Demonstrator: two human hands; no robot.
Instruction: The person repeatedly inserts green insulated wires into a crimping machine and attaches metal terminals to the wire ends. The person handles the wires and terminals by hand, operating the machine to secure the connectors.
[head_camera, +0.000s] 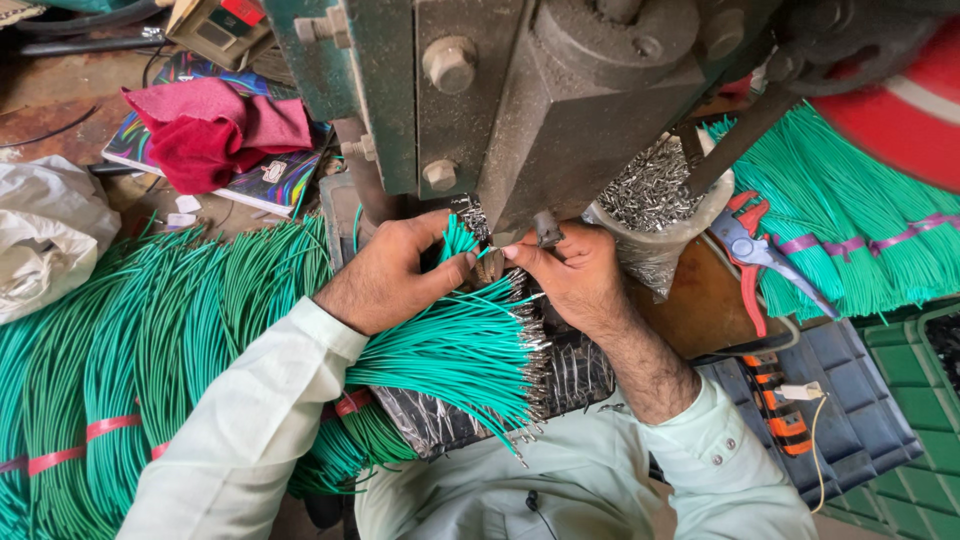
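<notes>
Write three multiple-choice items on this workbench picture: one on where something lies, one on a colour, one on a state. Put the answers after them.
1. Where do the pliers lie?
A. to the right of the press
B. on the red cloth
C. in the left hand

2. What colour are the wires under the hands?
A. yellow
B. green
C. black

3. What is the right hand doing?
A. lying flat and open
B. gripping the pliers
C. pinching a wire end at the press

Answers:
1. A, they rest beside the cup of metal bits, right of the press.
2. B, the whole bundle is green, with metal tips.
3. C, its fingertips meet at a wire under the press, facing the left hand.
</notes>
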